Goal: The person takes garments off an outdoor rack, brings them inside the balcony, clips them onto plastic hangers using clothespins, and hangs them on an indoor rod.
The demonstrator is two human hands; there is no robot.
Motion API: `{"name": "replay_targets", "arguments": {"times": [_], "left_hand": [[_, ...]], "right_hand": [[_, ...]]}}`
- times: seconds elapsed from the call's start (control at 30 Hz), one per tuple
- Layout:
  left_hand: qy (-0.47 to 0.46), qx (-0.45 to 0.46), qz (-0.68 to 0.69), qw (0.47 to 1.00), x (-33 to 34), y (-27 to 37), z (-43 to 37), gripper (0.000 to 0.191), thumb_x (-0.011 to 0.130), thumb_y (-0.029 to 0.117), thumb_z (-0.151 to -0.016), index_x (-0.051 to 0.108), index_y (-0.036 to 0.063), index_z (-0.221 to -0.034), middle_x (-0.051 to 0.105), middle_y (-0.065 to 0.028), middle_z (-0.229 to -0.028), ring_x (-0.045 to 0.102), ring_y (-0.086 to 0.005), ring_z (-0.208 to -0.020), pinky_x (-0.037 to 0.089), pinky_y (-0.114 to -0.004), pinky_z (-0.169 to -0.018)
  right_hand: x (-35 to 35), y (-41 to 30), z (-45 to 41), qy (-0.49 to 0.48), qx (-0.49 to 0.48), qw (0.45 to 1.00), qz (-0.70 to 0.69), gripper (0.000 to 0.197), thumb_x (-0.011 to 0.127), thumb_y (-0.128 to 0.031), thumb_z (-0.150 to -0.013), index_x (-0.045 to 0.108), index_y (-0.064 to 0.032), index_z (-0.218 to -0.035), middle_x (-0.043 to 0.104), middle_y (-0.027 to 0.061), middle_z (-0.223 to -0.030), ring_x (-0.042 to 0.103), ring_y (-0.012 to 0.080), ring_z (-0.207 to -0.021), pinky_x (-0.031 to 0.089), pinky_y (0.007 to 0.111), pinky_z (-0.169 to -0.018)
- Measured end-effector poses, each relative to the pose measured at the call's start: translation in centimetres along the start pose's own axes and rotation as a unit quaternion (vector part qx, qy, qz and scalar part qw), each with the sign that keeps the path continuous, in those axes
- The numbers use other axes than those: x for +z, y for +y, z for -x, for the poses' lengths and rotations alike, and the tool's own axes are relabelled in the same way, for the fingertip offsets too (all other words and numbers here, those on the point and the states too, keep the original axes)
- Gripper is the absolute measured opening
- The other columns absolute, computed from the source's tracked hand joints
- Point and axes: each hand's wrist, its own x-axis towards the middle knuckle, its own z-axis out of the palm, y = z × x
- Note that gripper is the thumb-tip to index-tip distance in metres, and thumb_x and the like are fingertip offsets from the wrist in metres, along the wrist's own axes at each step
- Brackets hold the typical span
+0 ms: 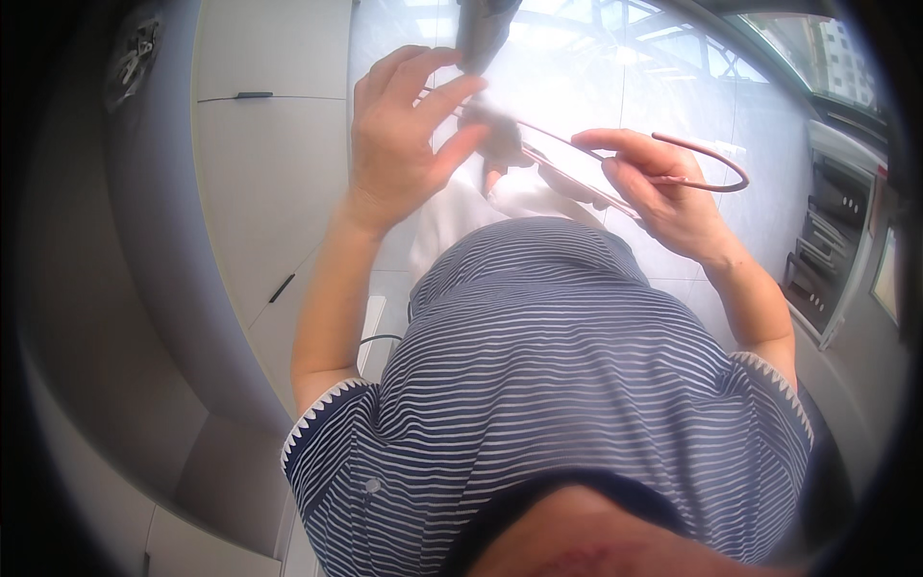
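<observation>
My right hand (pixel 667 191) grips a thin pinkish-brown hanger (pixel 559 137) near the base of its curved hook (pixel 739 177). From there the hanger's slim bars slant up and left towards my left hand (pixel 404 130). The left thumb and fingers are spread around that far end, and whether they pinch the bar cannot be told. Close to the left thumb is a blurred dark grey thing (pixel 501 137), perhaps cloth. Another dark grey piece (pixel 483 32) is by the left fingertips at the top edge. Strong glare washes out the details between the hands.
Pale cabinet fronts (pixel 274 166) with dark handles run along the left beside a grey countertop (pixel 155 216), where a clear plastic bag (pixel 133 61) lies. A rack with dark items (pixel 829 238) stands at right, below a window (pixel 829 58). Glossy light floor tiles (pixel 670 94) reflect daylight.
</observation>
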Motion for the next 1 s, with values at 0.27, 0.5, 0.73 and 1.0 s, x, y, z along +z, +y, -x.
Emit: {"name": "replay_targets", "arguments": {"times": [0.27, 0.5, 0.73, 1.0], "left_hand": [[-0.182, -0.027, 0.107, 0.977, -1.3, -0.9, 0.0, 0.019, 0.067, 0.009, -0.068, 0.065, 0.0107, -0.087, 0.058, -0.0022, -0.074, 0.052, -0.0161, -0.074, 0.040, -0.028, -0.072], [-0.212, -0.072, 0.201, 0.954, -1.8, -1.6, -0.3, 0.014, 0.061, 0.001, -0.071, 0.063, 0.0045, -0.084, 0.058, -0.0026, -0.074, 0.052, -0.0117, -0.064, 0.043, -0.023, -0.059], [-0.247, -0.126, 0.182, 0.943, -2.7, -1.4, 0.1, 0.012, 0.062, 0.004, -0.073, 0.064, 0.0044, -0.085, 0.054, -0.0021, -0.068, 0.047, -0.0093, -0.056, 0.038, -0.022, -0.050], [-0.199, -0.054, 0.227, 0.952, -5.0, -0.6, -0.9, 0.011, 0.064, 0.002, -0.070, 0.066, 0.0052, -0.081, 0.048, -0.0011, -0.056, 0.040, -0.0090, -0.046, 0.030, -0.023, -0.042]], "right_hand": [[-0.8, -0.6, 0.5, -0.039, -0.032, 0.998, -0.027, 0.024, 0.046, -0.005, -0.086, 0.056, -0.0017, -0.107, 0.059, 0.0034, -0.082, 0.050, 0.0058, -0.068, 0.041, 0.019, -0.060], [-1.2, -0.3, 0.4, -0.063, -0.065, 0.996, -0.016, 0.024, 0.046, -0.004, -0.086, 0.056, -0.0019, -0.108, 0.060, 0.0046, -0.087, 0.052, 0.0073, -0.074, 0.042, 0.020, -0.064], [-1.5, 0.0, 0.0, -0.075, -0.106, 0.992, -0.005, 0.024, 0.047, -0.004, -0.086, 0.057, -0.0019, -0.107, 0.059, 0.0049, -0.088, 0.051, 0.0079, -0.072, 0.042, 0.020, -0.062], [-4.5, -3.2, -0.4, -0.314, -0.133, 0.940, -0.024, 0.046, 0.057, -0.011, -0.074, 0.049, -0.0005, -0.118, 0.062, 0.0054, -0.067, 0.060, 0.0113, -0.060, 0.048, 0.023, -0.058]]}}
